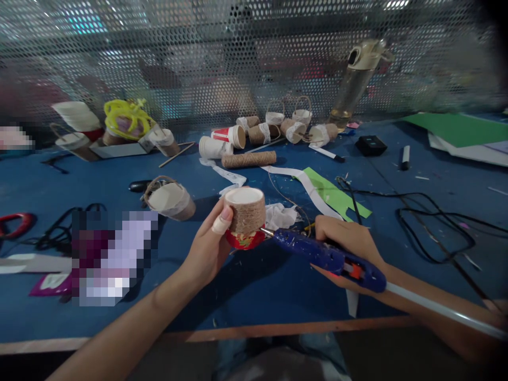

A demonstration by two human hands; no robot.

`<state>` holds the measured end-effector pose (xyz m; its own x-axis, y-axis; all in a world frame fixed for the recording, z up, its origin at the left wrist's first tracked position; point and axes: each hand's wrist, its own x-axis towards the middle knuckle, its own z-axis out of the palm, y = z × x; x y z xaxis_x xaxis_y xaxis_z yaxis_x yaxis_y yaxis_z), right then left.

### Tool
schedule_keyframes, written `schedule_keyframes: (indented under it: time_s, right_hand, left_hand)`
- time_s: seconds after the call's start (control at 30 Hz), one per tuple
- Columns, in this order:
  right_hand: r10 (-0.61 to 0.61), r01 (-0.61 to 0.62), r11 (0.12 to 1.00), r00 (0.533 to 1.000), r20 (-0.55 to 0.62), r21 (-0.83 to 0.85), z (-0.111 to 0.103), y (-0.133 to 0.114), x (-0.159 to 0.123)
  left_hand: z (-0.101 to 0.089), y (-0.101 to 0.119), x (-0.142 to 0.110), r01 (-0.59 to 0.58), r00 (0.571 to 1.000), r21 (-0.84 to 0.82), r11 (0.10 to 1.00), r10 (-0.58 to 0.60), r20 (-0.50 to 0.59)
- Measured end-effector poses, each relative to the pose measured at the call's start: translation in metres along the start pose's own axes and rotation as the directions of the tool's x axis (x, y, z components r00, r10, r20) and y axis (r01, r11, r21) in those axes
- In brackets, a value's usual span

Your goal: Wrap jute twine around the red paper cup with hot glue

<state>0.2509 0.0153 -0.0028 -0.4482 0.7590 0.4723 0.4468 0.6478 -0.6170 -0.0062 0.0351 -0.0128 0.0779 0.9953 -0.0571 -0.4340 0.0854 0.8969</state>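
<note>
Left hand [208,251] above a blue tabletop [273,296], perforated metal screen [178,69] behind

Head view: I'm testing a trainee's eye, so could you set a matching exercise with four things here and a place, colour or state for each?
Things
1. Glue gun
2. Twine-wrapped cup
3. Twine roll
4. Bottle

Descriptions
A. Brown, lying on its side
B. See-through, with a pale lid
C. Blue, in the right hand
D. In the left hand, red below

Pairs: 1-C, 2-D, 3-A, 4-B
</note>
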Motion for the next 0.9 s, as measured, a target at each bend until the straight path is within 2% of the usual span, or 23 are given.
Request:
schedule_keyframes:
  time_s: [0.13, 0.4, 0.6, 0.73, 0.9]
  right_hand:
    - [0.001, -0.001, 1.0, 1.0, 0.016, 0.014, 0.0, 0.0, 0.0]
    - [0.038, -0.039, 0.997, 0.999, -0.01, -0.069, -0.001, 0.001, 0.0]
    - [-0.012, 0.012, 0.999, 1.0, -0.012, -0.04, 0.001, -0.001, 0.0]
    - [-0.049, 0.049, 0.999, 0.999, -0.002, -0.021, 0.001, -0.002, -0.001]
    - [0.019, -0.019, 0.998, 1.0, -0.001, -0.057, -0.001, -0.002, 0.0]
  left_hand:
    - [0.001, -0.001, 0.0, -0.001, 1.0, -0.028, 1.0, 0.001, 0.015]
    - [0.012, 0.009, 0.001, 0.088, 0.993, -0.078, 0.993, -0.093, -0.072]
    - [0.004, 0.004, -0.002, 0.069, 0.996, 0.006, 0.998, -0.069, 0.052]
    - [0.001, 0.001, 0.0, 0.081, 0.993, 0.005, 0.997, -0.081, 0.091]
    - [0.005, 0.005, 0.001, 0.079, 0.997, -0.05, 0.996, -0.079, 0.009]
